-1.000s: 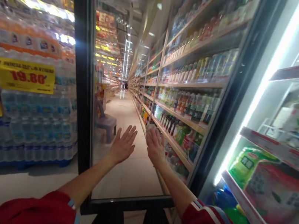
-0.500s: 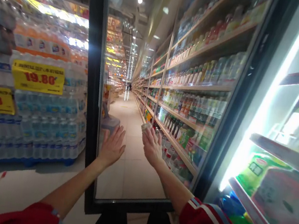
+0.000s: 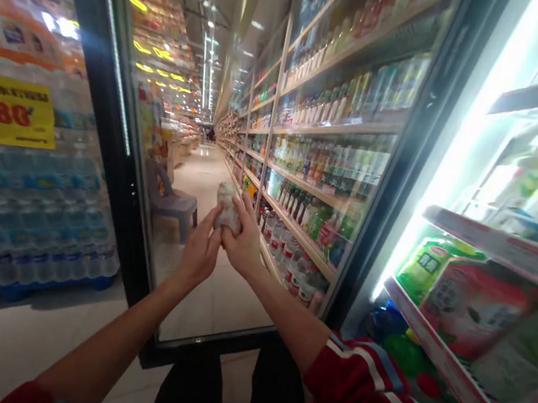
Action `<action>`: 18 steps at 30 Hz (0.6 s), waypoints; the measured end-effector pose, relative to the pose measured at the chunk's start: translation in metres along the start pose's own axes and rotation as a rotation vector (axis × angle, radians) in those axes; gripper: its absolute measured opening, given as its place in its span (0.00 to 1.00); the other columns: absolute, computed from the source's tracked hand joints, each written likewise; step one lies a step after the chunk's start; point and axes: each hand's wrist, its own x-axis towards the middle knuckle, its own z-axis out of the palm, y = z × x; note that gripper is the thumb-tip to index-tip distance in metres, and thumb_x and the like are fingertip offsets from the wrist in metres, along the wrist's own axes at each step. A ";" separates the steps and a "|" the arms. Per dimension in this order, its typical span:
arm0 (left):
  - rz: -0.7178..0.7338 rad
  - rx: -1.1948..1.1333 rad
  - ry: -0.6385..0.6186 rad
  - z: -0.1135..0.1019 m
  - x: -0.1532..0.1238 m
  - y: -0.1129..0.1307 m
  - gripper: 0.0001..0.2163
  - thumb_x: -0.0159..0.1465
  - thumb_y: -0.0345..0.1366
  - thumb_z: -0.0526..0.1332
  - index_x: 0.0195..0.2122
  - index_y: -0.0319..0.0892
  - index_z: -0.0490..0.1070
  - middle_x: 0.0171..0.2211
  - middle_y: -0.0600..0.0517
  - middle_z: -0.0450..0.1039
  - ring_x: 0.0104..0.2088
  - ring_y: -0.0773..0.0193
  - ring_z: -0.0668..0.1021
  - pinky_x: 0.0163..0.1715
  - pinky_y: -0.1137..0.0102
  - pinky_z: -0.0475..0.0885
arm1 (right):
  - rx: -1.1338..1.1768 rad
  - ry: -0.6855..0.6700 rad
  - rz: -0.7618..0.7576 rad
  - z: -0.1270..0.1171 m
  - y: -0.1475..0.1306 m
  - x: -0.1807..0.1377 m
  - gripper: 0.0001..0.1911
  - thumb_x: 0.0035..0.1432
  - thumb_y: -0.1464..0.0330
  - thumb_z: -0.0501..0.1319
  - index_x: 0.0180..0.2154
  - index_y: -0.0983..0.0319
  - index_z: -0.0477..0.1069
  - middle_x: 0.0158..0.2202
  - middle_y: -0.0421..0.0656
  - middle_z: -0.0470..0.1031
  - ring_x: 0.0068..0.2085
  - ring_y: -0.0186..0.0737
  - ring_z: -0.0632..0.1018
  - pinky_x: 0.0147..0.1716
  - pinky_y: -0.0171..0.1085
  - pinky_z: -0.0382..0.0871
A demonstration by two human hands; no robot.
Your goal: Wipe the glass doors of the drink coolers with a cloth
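Observation:
Both of my hands meet in front of an open glass cooler door. My right hand is closed round a crumpled whitish cloth. My left hand pinches the same cloth from the left side. The cloth sits just in front of the glass, at mid height of the door. Both arms wear red sleeves with white and blue stripes.
The black door frame stands to the left. Lit cooler shelves with green and red packs are on the right. Stacked water bottle packs with yellow price signs fill the left. A purple plastic chair shows through the glass in the aisle.
My hands were apart with fingers spread near the glass. They have come together, and the left hand has taken hold of the cloth held by the right. The view swung slightly right.

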 end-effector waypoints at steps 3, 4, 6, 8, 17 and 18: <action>-0.107 -0.056 0.018 -0.009 0.004 0.009 0.21 0.65 0.43 0.49 0.57 0.40 0.62 0.54 0.44 0.69 0.52 0.58 0.73 0.52 0.63 0.68 | 0.264 -0.002 0.165 0.003 -0.008 0.003 0.29 0.48 0.74 0.55 0.55 0.64 0.64 0.62 0.48 0.60 0.61 0.40 0.64 0.60 0.40 0.60; -0.109 -0.054 0.031 -0.012 0.005 0.011 0.21 0.64 0.43 0.50 0.56 0.40 0.63 0.53 0.44 0.69 0.51 0.58 0.74 0.52 0.63 0.68 | 0.352 0.001 0.205 0.005 -0.010 0.003 0.28 0.48 0.74 0.55 0.54 0.63 0.65 0.62 0.47 0.60 0.61 0.39 0.64 0.59 0.40 0.61; -0.117 -0.046 0.065 -0.017 0.007 0.010 0.21 0.61 0.41 0.53 0.55 0.41 0.64 0.52 0.45 0.70 0.51 0.58 0.73 0.52 0.62 0.68 | 0.499 0.016 0.254 0.009 -0.014 0.004 0.26 0.49 0.74 0.54 0.53 0.61 0.66 0.63 0.45 0.59 0.61 0.39 0.64 0.57 0.40 0.63; -0.183 -0.069 0.099 -0.019 0.011 0.005 0.21 0.58 0.38 0.55 0.54 0.41 0.65 0.50 0.47 0.72 0.48 0.59 0.75 0.50 0.64 0.70 | 0.597 0.010 0.263 0.014 -0.017 0.005 0.24 0.49 0.73 0.55 0.51 0.61 0.67 0.63 0.44 0.58 0.61 0.40 0.64 0.57 0.40 0.63; -0.210 -0.022 0.290 -0.038 0.027 -0.006 0.20 0.54 0.29 0.54 0.48 0.40 0.69 0.48 0.47 0.72 0.47 0.59 0.75 0.47 0.63 0.72 | 0.655 -0.019 0.339 0.043 -0.017 0.021 0.25 0.48 0.71 0.60 0.51 0.59 0.64 0.51 0.45 0.71 0.44 0.35 0.77 0.43 0.35 0.75; -0.116 0.052 0.300 -0.041 0.028 -0.005 0.19 0.54 0.29 0.56 0.49 0.41 0.68 0.52 0.46 0.69 0.52 0.57 0.72 0.51 0.61 0.69 | 0.647 -0.015 0.340 0.046 -0.016 0.024 0.25 0.48 0.72 0.60 0.51 0.59 0.64 0.49 0.44 0.73 0.42 0.35 0.78 0.41 0.35 0.76</action>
